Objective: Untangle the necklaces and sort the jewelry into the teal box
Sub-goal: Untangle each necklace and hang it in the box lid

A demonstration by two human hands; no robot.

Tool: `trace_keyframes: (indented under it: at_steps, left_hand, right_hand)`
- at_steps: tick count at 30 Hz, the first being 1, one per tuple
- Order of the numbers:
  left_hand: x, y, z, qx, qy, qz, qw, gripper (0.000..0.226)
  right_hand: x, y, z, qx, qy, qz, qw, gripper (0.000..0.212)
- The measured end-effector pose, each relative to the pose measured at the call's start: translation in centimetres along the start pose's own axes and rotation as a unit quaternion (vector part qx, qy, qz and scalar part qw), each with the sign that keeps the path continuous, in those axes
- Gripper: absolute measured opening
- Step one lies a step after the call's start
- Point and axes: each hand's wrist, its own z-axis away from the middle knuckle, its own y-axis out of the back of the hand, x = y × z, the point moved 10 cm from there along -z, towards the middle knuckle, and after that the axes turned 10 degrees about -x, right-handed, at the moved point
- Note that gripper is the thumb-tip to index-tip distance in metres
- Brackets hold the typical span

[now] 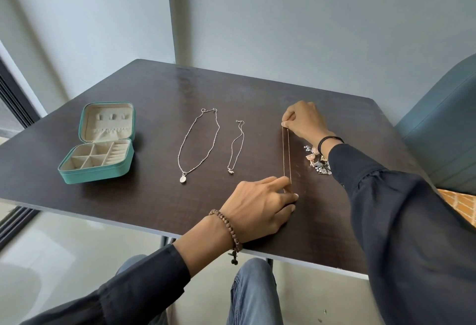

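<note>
A thin gold necklace (287,154) lies stretched straight on the dark table (159,97). My right hand (304,121) pinches its far end and my left hand (260,203) pinches its near end. To the left lie a short silver necklace (237,146) with a small pendant and a longer silver necklace (198,144) with a round pendant, both laid out in loops. The teal box (103,146) stands open at the left, its beige compartments empty. A pile of small jewelry (316,159) sits under my right wrist.
A teal chair (443,128) stands to the right of the table. Grey walls rise behind it. My knees in jeans (252,293) show below the table's near edge.
</note>
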Motion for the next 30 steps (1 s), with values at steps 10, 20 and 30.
trace_keyframes:
  at_steps: [10, 20, 30]
  left_hand:
    - [-0.2, 0.2, 0.2, -0.012, 0.008, 0.023, 1.000, 0.035]
    - [-2.4, 3.1, 1.6, 0.044, 0.055, 0.023, 0.997, 0.024]
    - [-9.4, 3.5, 5.2, 0.037, 0.185, -0.003, 0.982, 0.027]
  right_hand:
    - [0.0, -0.4, 0.4, -0.005, 0.003, 0.022, 1.000, 0.021]
    - [-4.3, -0.8, 1.7, -0.024, 0.061, 0.004, 0.998, 0.012]
    - [-9.8, -4.3, 0.5, -0.077, 0.107, -0.012, 0.991, 0.018]
